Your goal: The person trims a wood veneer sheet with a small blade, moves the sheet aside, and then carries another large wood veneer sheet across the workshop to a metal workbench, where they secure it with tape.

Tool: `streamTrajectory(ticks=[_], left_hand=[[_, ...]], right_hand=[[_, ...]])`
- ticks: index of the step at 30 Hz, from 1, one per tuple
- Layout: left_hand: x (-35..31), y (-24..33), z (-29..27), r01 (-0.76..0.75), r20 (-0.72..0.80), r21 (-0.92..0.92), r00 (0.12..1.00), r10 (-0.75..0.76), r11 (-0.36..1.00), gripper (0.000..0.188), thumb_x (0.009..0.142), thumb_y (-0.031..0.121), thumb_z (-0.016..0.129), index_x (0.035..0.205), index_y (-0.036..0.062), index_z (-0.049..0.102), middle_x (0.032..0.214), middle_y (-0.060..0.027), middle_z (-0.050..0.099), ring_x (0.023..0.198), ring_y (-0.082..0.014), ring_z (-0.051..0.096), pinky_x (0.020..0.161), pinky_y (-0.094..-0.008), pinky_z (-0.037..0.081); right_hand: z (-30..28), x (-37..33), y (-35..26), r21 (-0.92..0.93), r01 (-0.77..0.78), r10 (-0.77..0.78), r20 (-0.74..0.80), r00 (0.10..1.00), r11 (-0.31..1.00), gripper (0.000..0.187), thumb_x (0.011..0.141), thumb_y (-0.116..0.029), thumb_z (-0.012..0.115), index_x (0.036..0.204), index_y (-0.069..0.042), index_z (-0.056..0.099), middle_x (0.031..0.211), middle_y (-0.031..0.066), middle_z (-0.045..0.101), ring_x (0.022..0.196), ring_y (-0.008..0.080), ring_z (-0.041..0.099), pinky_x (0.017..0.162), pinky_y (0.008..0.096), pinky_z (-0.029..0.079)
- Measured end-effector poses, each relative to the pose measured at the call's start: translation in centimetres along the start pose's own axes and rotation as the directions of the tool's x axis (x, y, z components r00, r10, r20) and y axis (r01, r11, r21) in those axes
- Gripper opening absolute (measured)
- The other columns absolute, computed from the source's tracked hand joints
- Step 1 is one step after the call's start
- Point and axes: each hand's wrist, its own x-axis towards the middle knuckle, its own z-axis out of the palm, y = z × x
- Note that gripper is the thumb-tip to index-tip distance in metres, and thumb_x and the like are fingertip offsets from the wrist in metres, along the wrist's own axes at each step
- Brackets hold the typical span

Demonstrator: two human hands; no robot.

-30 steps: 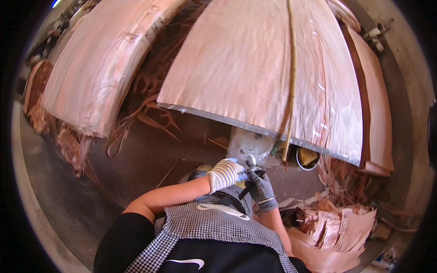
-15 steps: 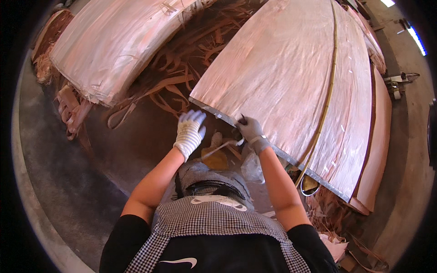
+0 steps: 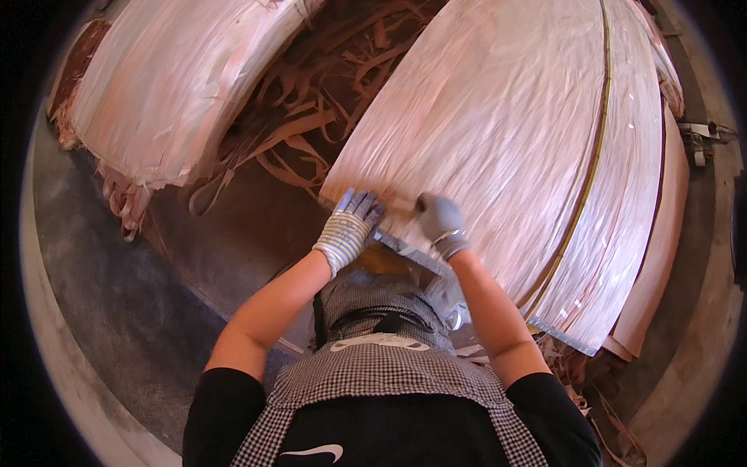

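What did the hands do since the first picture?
The hands were together near the lap. Now they are apart and farther forward: the left hand is flat at the near edge of the big sheet stack, and the right hand is over its top. I can't tell whether the right hand holds anything. The long thin strip still lies along that stack.

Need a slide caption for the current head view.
Gloved left hand open, right hand curled, at the near end of a pale wood-sheet stack.
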Motion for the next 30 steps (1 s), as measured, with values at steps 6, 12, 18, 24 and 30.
streamTrajectory(ticks=[6,12,18,24,30], left_hand=[[13.6,-2.8,-1.3,0.115,-0.053,-0.052,0.992,-0.118,0.992,0.043,0.077,0.018,0.059,0.117,0.0022,0.056,0.127,-0.0173,0.05,0.122,-0.0296,0.042,0.11,-0.0425,0.021],[17.7,-2.8,2.3,-0.033,-0.034,0.007,0.999,0.033,0.999,0.045,0.079,0.02,0.056,0.119,-0.0008,0.054,0.133,-0.0182,0.045,0.126,-0.0312,0.039,0.108,-0.0407,0.026],[28.8,-6.1,-1.4,0.048,-0.123,-0.008,0.991,-0.049,0.999,0.049,0.079,0.02,0.059,0.123,-0.0004,0.05,0.132,-0.0173,0.046,0.125,-0.0313,0.04,0.107,-0.0409,0.026],[32.8,-6.7,3.3,-0.075,-0.039,0.237,0.995,0.087,0.969,0.044,0.082,0.016,0.049,0.123,-0.001,0.051,0.13,-0.0165,0.048,0.122,-0.0292,0.043,0.109,-0.0387,0.023],[38.4,-11.7,-4.1,0.152,0.085,-0.43,0.988,-0.127,0.89,0.04,0.087,0.034,0.047,0.117,0.0104,0.057,0.112,-0.0167,0.06,0.109,-0.0329,0.053,0.096,-0.0389,0.036]], right_hand=[[-4.9,12.1,2.5,0.506,-0.31,0.315,0.078,0.946,0.805,0.031,0.082,-0.027,0.058,0.08,0.003,0.064,0.074,0.0226,0.063,0.065,0.0345,0.063,0.062,0.0413,0.05],[-5.8,13.6,7.3,-0.051,-0.053,0.048,-0.103,0.994,0.997,0.033,0.082,-0.032,0.059,0.08,0.0,0.065,0.071,0.0203,0.063,0.065,0.032,0.064,0.062,0.0396,0.05],[-10.2,25.3,9.6,0.556,-0.36,0.391,0.068,0.918,0.749,0.031,0.079,-0.032,0.065,0.08,-0.001,0.068,0.069,0.0129,0.066,0.061,0.0262,0.064,0.062,0.0371,0.05],[-10.6,24.3,9.8,0.041,-0.27,0.269,-0.297,0.916,0.962,0.027,0.079,-0.028,0.06,0.086,-0.003,0.068,0.083,0.0207,0.065,0.081,0.0349,0.063,0.071,0.0401,0.05],[-12.9,23.4,8.2,-0.029,-0.294,0.263,-0.373,0.89,0.955,0.02,0.085,-0.023,0.05,0.087,-0.008,0.064,0.084,0.0187,0.064,0.083,0.0388,0.06,0.071,0.0456,0.048]])
